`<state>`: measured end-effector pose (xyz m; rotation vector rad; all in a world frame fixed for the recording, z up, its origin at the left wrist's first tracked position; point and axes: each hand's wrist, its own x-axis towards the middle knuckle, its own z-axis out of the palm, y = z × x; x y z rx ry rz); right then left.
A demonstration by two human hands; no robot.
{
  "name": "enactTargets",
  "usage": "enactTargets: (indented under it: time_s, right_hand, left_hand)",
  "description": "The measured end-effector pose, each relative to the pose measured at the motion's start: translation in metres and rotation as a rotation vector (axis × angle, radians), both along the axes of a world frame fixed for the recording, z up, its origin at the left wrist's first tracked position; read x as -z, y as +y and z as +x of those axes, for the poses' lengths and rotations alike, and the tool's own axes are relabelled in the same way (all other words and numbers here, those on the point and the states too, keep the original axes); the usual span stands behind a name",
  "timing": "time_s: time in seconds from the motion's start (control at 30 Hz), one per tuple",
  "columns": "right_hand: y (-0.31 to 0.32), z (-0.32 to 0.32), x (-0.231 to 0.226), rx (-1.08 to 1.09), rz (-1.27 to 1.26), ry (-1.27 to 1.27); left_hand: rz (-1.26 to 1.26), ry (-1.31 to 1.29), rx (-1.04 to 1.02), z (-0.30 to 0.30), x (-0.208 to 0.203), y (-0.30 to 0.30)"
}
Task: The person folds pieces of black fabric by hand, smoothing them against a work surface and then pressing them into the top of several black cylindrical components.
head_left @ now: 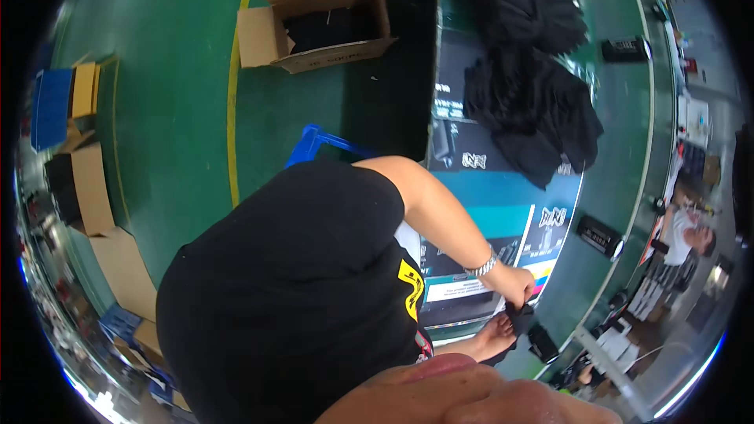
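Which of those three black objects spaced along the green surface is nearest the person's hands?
The lowest black object, close by the right hand; the middle one and top one lie farther off.

Hands (514, 286): both at a small black piece (520, 317), perhaps cloth
Band (485, 262): silver, around one wrist
Tabletop (467, 190): bears heaped black fabric (536, 98)
Carton (338, 56): open, black contents (326, 30) inside

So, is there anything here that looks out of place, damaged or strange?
One small thing: a pale speck lies alone on the green floor near the open cardboard box, possibly a stray scrap, too small to tell. The black cloth is loosely heaped; I see no spill or damage.
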<state>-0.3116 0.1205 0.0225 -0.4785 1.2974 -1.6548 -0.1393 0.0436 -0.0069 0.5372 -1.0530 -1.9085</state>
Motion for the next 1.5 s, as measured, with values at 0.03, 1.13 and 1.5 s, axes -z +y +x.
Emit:
enactTargets:
  time_s: [0.03,1.13,1.5]
  right_hand:
    - [0.006,-0.033,0.003,-0.337,-0.157,-0.164]
    - [-0.014,-0.006,-0.045,-0.781,0.059,0.190]
    - [-0.048,0.039,-0.057,-0.510,0.104,-0.088]
  left_hand:
    - [0.037,0.015,0.023,0.003,-0.005,0.002]
    - [0.174,0.291,0.319,0.046,-0.027,-0.024]
    - [-0.060,-0.010,0.574,0.058,-0.031,-0.042]
